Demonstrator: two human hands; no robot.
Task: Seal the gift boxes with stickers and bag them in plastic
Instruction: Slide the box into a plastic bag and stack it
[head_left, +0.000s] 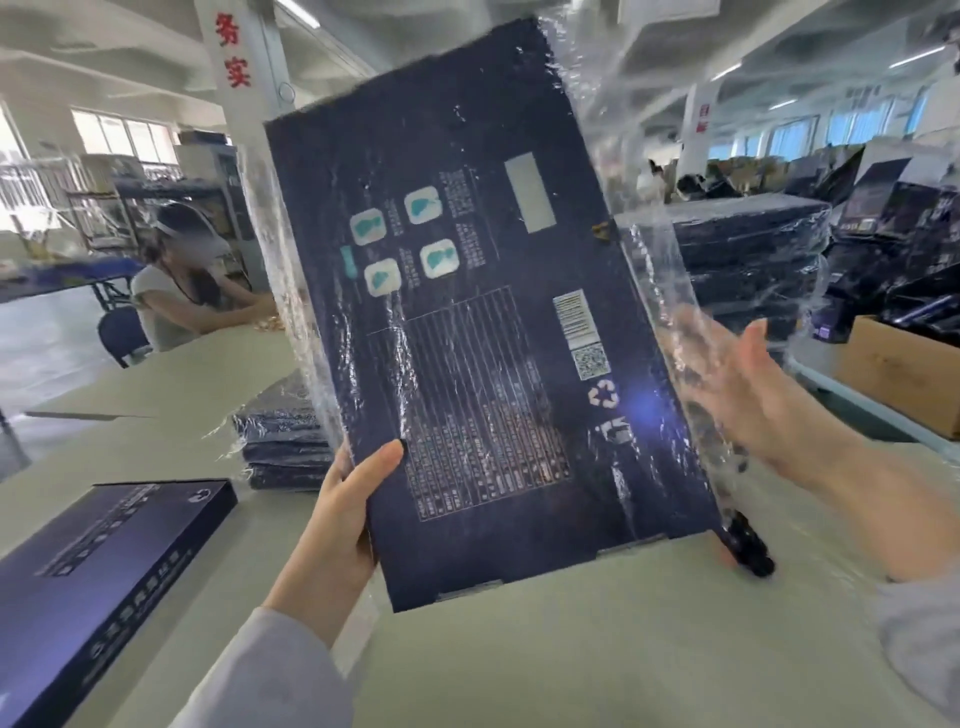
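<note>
Step in hand: bagging. No sticker is visible on this face, so I can't tell whether it's sealed.

- Pale green table (571, 649): everything sits on it or is held over it.
- Navy gift box (467, 338): held up off the table, tilted, printed back facing the camera, and already inside the clear plastic bag (613, 104). Slack film bunches above and to the right of the box.
- Stack of bagged boxes (280, 441) behind it. One unbagged box (104, 561) lies flat at the near left.
- Left hand (337, 525): clamps the box's lower left edge, thumb on the face, fingers behind.
- Right hand (743, 384): flat, fingers spread, holding nothing, seen through the loose film by the right edge.
- Small black object (748, 545) under the box's right corner, can't identify it.

Likely next: the right hand gathers the slack and settles the box fully in, then the box goes on the stack. The left hand's clamp has to hold, since the film looks slippery.
</note>
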